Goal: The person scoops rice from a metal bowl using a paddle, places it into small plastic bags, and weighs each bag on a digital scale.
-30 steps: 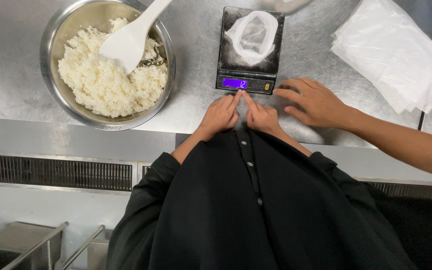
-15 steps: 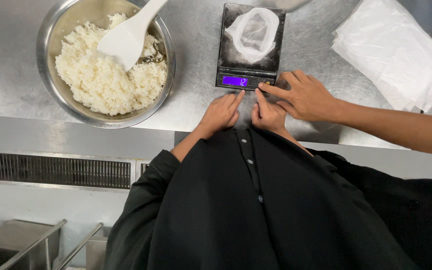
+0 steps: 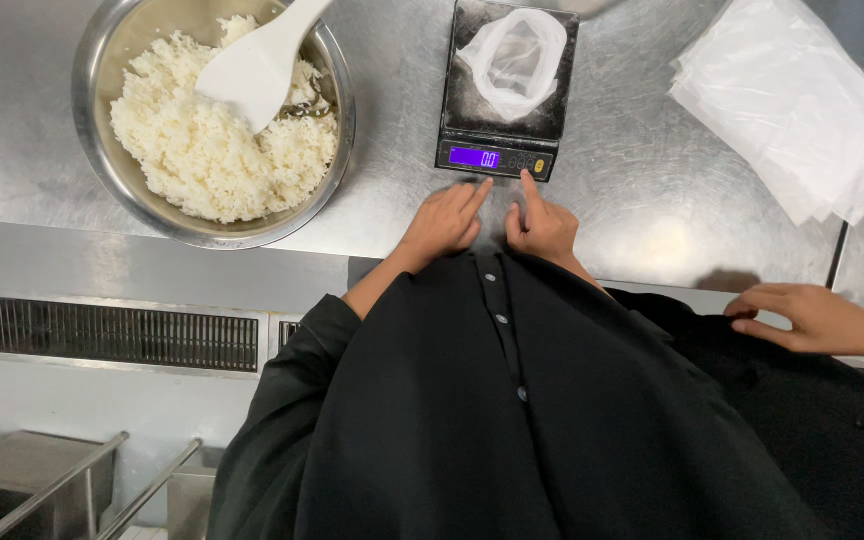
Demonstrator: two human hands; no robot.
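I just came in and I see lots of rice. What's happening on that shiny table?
A person in a black coat rests both hands on the steel counter in front of a small kitchen scale. The left hand lies flat; the right hand points a finger up at the scale's button edge. A see-through plastic bag sits on the scale. A metal bowl of rice holds a white paddle. Another person's hand is at the right.

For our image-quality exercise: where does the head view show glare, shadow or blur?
Head view: overhead light glares off the steel counter beside the right hand; the scale display glows violet; the bowl rim throws a soft shadow; the rice is sharp, and no blur is visible.
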